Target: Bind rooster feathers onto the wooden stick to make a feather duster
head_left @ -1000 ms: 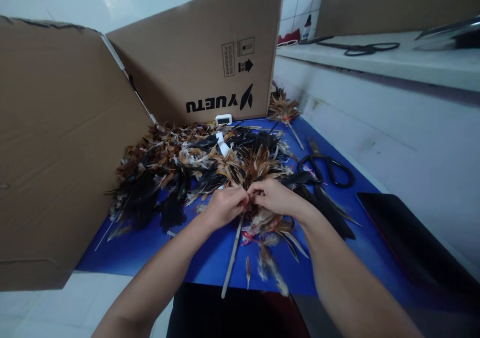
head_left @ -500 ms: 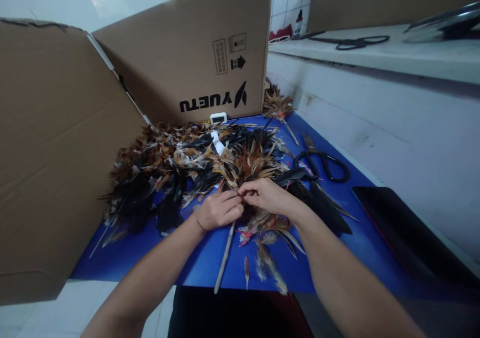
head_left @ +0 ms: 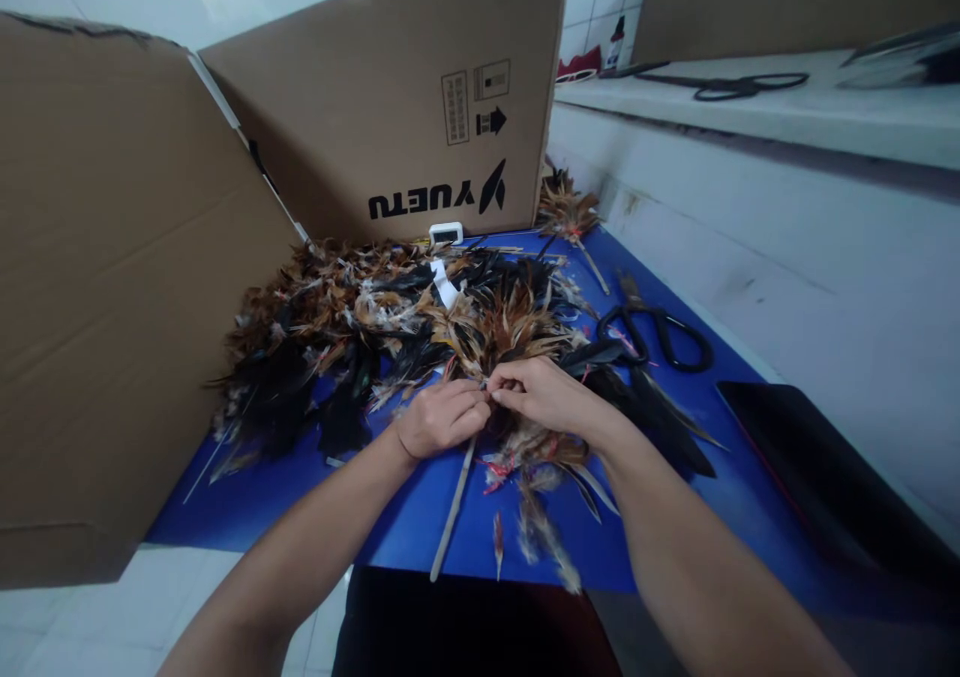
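Mid-frame, the left hand (head_left: 445, 419) and right hand (head_left: 541, 391) meet, fingers closed; I can't tell what they pinch. A stick (head_left: 454, 510) pokes out below, over the blue bench (head_left: 405, 522), its top hidden. Brown feathers (head_left: 512, 319) fan out just above. Both arms (head_left: 300, 559) get cut off.

A blue tabletop (head_left: 405, 507) bears feathers (head_left: 330, 297) (brown and black); also scissors (head_left: 643, 309).

Left grip (head_left: 442, 419) apparently more curled
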Motion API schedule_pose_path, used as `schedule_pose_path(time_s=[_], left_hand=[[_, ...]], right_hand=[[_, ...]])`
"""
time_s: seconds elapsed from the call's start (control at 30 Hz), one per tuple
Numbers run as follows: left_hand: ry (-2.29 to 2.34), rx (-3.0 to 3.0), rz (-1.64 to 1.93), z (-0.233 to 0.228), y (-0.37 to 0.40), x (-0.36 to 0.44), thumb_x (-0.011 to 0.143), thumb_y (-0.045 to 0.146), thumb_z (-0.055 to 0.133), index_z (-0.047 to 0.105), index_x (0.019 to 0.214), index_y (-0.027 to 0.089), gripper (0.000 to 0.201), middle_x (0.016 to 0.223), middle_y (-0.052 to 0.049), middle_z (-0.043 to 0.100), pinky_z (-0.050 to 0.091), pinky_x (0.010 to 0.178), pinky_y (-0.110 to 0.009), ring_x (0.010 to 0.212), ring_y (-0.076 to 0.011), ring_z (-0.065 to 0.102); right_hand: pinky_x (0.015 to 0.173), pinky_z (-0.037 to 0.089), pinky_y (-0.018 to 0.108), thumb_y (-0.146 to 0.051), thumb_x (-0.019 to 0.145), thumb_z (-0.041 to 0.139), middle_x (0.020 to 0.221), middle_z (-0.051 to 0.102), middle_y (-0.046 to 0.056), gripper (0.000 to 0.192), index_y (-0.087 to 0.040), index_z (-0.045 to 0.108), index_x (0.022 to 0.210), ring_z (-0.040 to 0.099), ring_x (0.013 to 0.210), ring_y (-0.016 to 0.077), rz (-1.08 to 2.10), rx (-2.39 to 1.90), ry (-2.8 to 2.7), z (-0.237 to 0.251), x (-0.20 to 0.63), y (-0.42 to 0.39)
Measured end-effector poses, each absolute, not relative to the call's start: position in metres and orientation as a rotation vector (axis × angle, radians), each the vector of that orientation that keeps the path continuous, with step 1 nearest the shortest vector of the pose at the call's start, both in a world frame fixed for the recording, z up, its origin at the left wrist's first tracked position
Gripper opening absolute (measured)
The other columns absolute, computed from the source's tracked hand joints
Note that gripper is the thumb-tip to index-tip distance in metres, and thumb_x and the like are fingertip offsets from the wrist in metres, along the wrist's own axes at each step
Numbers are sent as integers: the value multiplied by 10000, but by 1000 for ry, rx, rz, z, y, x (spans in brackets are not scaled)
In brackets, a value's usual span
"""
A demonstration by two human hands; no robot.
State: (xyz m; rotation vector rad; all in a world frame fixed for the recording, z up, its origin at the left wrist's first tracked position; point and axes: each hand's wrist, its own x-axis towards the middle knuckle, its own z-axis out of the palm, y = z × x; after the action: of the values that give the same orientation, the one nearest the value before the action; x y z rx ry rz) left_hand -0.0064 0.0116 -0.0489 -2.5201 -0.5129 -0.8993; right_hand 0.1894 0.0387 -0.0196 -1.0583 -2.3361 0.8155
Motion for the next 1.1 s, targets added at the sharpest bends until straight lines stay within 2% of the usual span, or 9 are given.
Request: schedule_pose_path(time_s=[0.3, 0.63, 0.8, 1.1], left_hand=[[-833, -2632, -1088, -58, 7, -9, 821, 113, 513, 569, 913, 152, 115, 845, -55, 662, 509, 790, -275, 868, -139, 619], [-1389, -2562, -1339, -56, 2, -6, 789, 227, 591, 610, 797, 175, 55, 725, -16, 663, 490, 644, -228, 679, -119, 608], [-1408, -2586, -1367, -53, 2, -6, 771, 170, 604, 628, 784, 171, 27, 728, -16, 672, 485, 665, -232, 688, -122, 610], [-1462, -2613, -1295, -58, 5, -9, 789, 141, 558, 669, 788, 172, 115, 743, -34, 673, 492, 669, -253, 697, -136, 615]], right_hand=[[555, 344, 208, -176, 726, 477, 639, 604, -14, 141, -195, 615, 707, 535, 586, 116, 806, -1088, -2366, -19, 186, 36], [552, 339, 207, -178, 711, 470, 622, 596, -8, 129, -204, 586, 660, 533, 585, 125, 736, -1182, -2395, -15, 184, 33], [550, 340, 208, -177, 695, 475, 587, 585, -5, 121, -195, 578, 634, 531, 566, 127, 721, -1228, -2412, -13, 183, 32], [511, 323, 213, -189, 671, 487, 543, 570, -9, 124, -202, 579, 589, 513, 532, 127, 656, -1318, -2391, -13, 183, 32]])
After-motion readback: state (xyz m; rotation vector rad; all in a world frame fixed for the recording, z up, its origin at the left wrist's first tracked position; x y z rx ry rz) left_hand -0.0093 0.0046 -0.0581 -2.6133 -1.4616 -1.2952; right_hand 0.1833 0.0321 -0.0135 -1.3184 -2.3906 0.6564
